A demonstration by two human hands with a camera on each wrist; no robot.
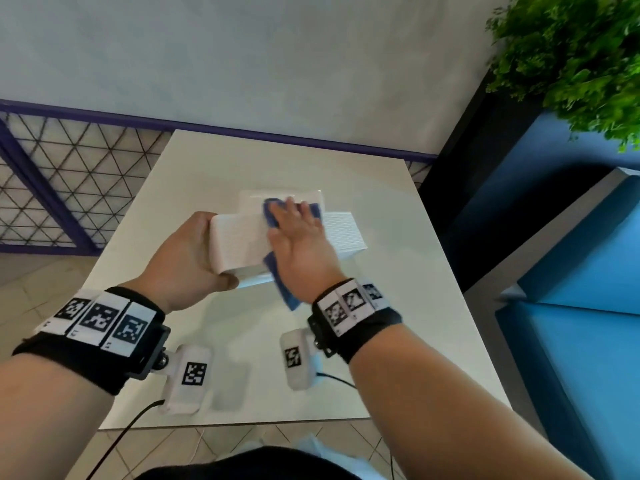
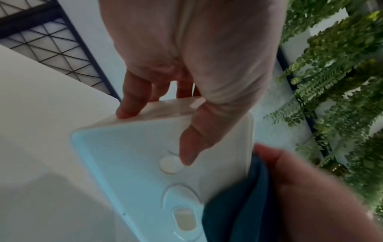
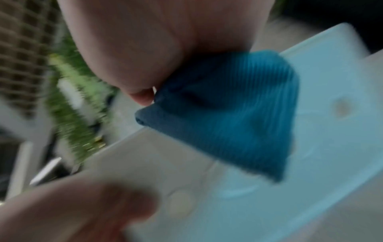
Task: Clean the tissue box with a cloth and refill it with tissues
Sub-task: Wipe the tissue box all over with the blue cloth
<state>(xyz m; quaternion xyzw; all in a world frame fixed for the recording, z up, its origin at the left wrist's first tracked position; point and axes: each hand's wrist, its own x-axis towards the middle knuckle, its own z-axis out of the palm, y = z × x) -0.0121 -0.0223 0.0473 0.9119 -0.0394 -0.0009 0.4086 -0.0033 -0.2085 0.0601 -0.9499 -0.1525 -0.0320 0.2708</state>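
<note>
- Your left hand (image 1: 187,254) grips the white tissue box (image 1: 242,242) by its left end, thumb on the near face and fingers (image 2: 132,99) curled over the far edge, holding it up off the white counter (image 1: 398,323), near the counter's middle.
- Your right hand (image 1: 299,233) lies flat with fingers spread, pressing the blue cloth (image 1: 277,271) onto the box's upper face; a flap of cloth hangs over the near edge.
- From this I judge you are in the wiping step; the refill has not begun.
- The wrist views show the box's smooth underside with round moulded marks, and the right wrist view is heavily blurred.
- Next, you would turn the box in your left hand to bring an unwiped face under the cloth, keeping your grip firm so the pressing does not tip it.
- A white tissue pack (image 1: 344,233) lies just beyond the box to the right, and a flat white piece (image 1: 280,197), possibly the lid, lies behind; both are close to your wiping.
- A green plant (image 1: 571,53) stands far right, well apart, above a blue bench (image 1: 571,271).
</note>
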